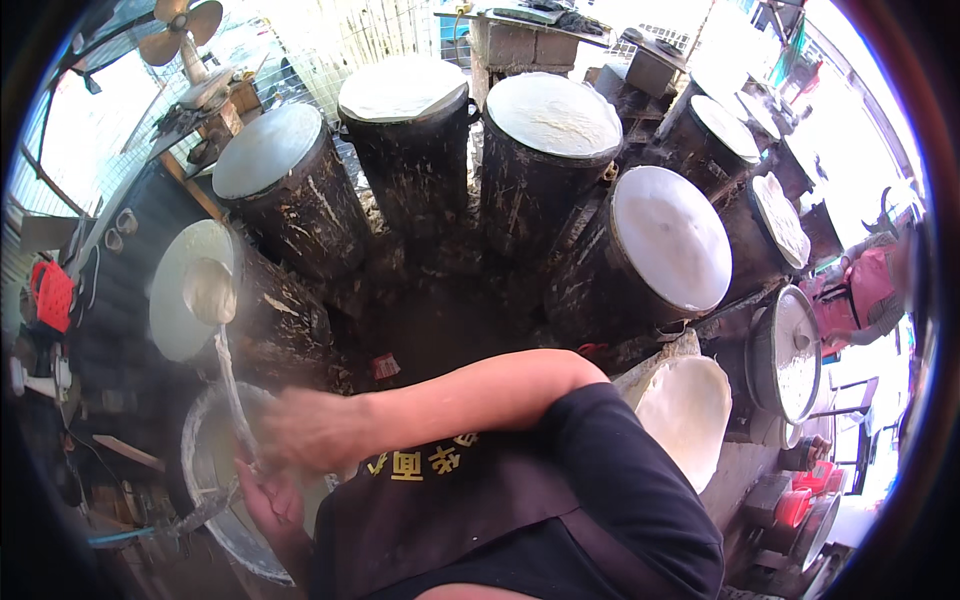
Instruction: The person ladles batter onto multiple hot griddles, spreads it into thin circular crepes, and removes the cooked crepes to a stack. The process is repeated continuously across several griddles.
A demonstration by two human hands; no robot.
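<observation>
A long-handled ladle [230, 385] slants up from the bucket side, its bowl lying over a round griddle at the left [172, 290]. Pale batter coats the bowl and part of that griddle. At the handle's lower end my left hand [272, 500] is closed around it, low beside a wide bucket [190, 440] with a whitish, crusted rim. My right forearm crosses my body to the left. Motion blurs my right hand [315, 430], close by the handle above my left hand; its fingers cannot be made out. The bucket's inside is partly hidden by both hands.
Dark drums curve around me, topped by round griddles, among them a bare-looking one [270, 150] and ones with pale sheets [403, 88] [553, 115] [670, 238]. Round pale sheets are stacked [685, 415] at my right. A lidded pot [797, 350] and a fan [182, 35] stand farther out.
</observation>
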